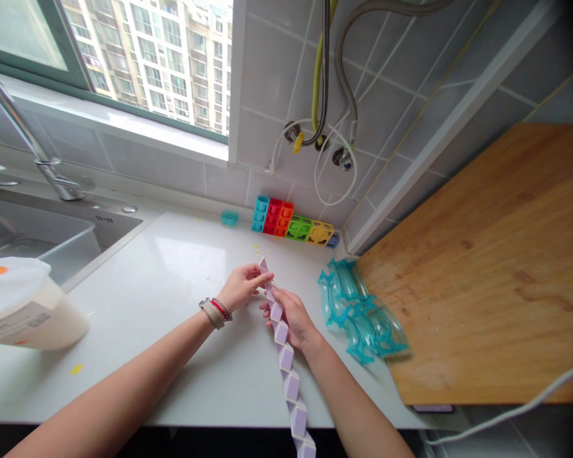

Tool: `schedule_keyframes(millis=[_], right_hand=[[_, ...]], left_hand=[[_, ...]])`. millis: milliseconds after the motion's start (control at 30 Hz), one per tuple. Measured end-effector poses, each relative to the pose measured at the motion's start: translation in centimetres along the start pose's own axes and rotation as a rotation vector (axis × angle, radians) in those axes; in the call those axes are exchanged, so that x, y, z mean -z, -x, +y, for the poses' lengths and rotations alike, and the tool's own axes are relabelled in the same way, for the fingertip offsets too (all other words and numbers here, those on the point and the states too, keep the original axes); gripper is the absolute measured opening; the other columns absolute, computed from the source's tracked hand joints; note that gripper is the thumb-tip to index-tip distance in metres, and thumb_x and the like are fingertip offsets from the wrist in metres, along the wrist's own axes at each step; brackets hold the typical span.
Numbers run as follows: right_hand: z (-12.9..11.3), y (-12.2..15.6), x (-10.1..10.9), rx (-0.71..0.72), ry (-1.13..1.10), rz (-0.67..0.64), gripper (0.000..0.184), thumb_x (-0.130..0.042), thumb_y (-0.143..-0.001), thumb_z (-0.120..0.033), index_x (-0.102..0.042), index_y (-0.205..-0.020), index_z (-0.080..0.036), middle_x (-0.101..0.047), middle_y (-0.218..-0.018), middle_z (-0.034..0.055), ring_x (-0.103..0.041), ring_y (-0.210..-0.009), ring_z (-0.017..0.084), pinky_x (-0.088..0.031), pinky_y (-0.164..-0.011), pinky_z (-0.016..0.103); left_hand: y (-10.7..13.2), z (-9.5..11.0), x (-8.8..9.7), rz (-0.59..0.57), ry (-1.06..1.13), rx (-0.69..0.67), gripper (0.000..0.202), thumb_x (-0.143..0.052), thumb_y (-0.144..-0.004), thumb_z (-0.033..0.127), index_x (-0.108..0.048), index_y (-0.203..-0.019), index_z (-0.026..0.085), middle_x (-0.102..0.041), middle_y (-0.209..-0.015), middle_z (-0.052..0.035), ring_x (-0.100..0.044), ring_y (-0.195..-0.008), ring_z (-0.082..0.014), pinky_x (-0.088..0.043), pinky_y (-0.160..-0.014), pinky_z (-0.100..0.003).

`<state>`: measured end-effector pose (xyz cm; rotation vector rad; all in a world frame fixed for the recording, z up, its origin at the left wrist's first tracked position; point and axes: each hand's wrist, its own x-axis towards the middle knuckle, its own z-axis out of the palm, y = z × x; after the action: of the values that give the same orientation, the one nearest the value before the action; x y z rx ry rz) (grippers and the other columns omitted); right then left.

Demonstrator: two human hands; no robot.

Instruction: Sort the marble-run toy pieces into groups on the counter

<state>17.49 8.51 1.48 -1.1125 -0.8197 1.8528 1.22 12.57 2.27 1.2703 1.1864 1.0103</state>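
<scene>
A long lilac twist-puzzle snake made of wedge segments [290, 375] runs from above the white countertop [181, 267] down past its front edge. My left hand [241, 286] pinches the snake's top segment with closed fingers. My right hand [291, 318] is wrapped round the segments just below. Both hands meet over the middle of the counter.
Turquoise clear plastic track pieces [360, 312] lie right of my hands, partly on a wooden board [487, 267]. Coloured block cubes [291, 222] line the tiled wall. A steel sink [38, 229] with a tap and a white container [23, 305] are at the left.
</scene>
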Motion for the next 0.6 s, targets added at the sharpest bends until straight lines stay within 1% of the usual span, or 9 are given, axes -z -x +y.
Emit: schedule_keyframes(millis=[33, 100, 167, 233, 367, 500, 600], right_hand=[[0.03, -0.03, -0.03, 0.006, -0.016, 0.004, 0.046, -0.076, -0.079, -0.053, -0.067, -0.100, -0.013, -0.069, -0.074, 0.0046, -0.061, -0.057, 0.013, -0.053, -0.044, 0.023], [0.12, -0.11, -0.04, 0.023, -0.035, -0.001, 0.044, -0.074, -0.082, -0.053, -0.067, -0.098, -0.013, -0.068, -0.073, 0.0047, -0.060, -0.054, 0.013, -0.053, -0.043, 0.023], [0.24, -0.21, 0.02, 0.024, -0.046, -0.015, 0.044, -0.073, -0.083, -0.053, -0.067, -0.099, -0.013, -0.068, -0.071, 0.0041, -0.059, -0.051, 0.012, -0.053, -0.043, 0.023], [0.35, -0.32, 0.13, 0.006, -0.060, -0.038, 0.045, -0.071, -0.085, -0.055, -0.067, -0.098, -0.012, -0.067, -0.069, 0.0037, -0.057, -0.047, 0.011, -0.052, -0.043, 0.023], [0.53, -0.47, 0.32, 0.010, -0.071, -0.095, 0.049, -0.067, -0.088, -0.060, -0.067, -0.094, -0.011, -0.067, -0.066, 0.0044, -0.055, -0.043, 0.011, -0.050, -0.041, 0.024], [0.54, -0.45, 0.35, 0.038, -0.074, -0.129, 0.050, -0.066, -0.088, -0.061, -0.066, -0.092, -0.011, -0.067, -0.066, 0.0054, -0.057, -0.044, 0.013, -0.050, -0.040, 0.025], [0.33, -0.23, 0.36, 0.034, -0.086, -0.147, 0.048, -0.065, -0.089, -0.060, -0.066, -0.093, -0.012, -0.068, -0.068, 0.0054, -0.058, -0.046, 0.014, -0.052, -0.043, 0.026]], left_hand=[[-0.04, -0.07, 0.00, -0.027, -0.006, -0.001, 0.045, -0.071, -0.078, 0.060, -0.067, -0.085, 0.016, -0.071, -0.082, -0.0043, -0.065, -0.072, -0.0166, -0.050, -0.060, -0.024], [-0.05, -0.28, -0.06, -0.077, -0.031, -0.011, 0.047, -0.067, -0.081, 0.063, -0.068, -0.082, 0.016, -0.067, -0.074, -0.0019, -0.061, -0.065, -0.0149, -0.047, -0.056, -0.023], [0.00, -0.49, -0.13, -0.103, -0.057, -0.025, 0.048, -0.065, -0.083, 0.063, -0.067, -0.075, 0.016, -0.061, -0.066, 0.0008, -0.056, -0.058, -0.0128, -0.044, -0.052, -0.022], [0.06, -0.63, -0.14, -0.122, -0.089, -0.059, 0.047, -0.064, -0.085, 0.062, -0.065, -0.072, 0.016, -0.059, -0.064, 0.0020, -0.053, -0.056, -0.0118, -0.042, -0.051, -0.022], [0.07, -0.77, 0.00, -0.147, -0.160, -0.150, 0.044, -0.059, -0.090, 0.057, -0.066, -0.074, 0.017, -0.062, -0.067, 0.0007, -0.058, -0.062, -0.0140, -0.047, -0.058, -0.023], [0.10, -0.68, -0.03, -0.162, -0.109, -0.163, 0.043, -0.059, -0.091, 0.056, -0.068, -0.077, 0.016, -0.064, -0.069, -0.0008, -0.060, -0.064, -0.0153, -0.051, -0.062, -0.026], [0.21, -0.41, -0.19, -0.172, -0.079, -0.165, 0.045, -0.057, -0.092, 0.058, -0.068, -0.080, 0.016, -0.065, -0.071, -0.0017, -0.061, -0.066, -0.0161, -0.052, -0.063, -0.027]])
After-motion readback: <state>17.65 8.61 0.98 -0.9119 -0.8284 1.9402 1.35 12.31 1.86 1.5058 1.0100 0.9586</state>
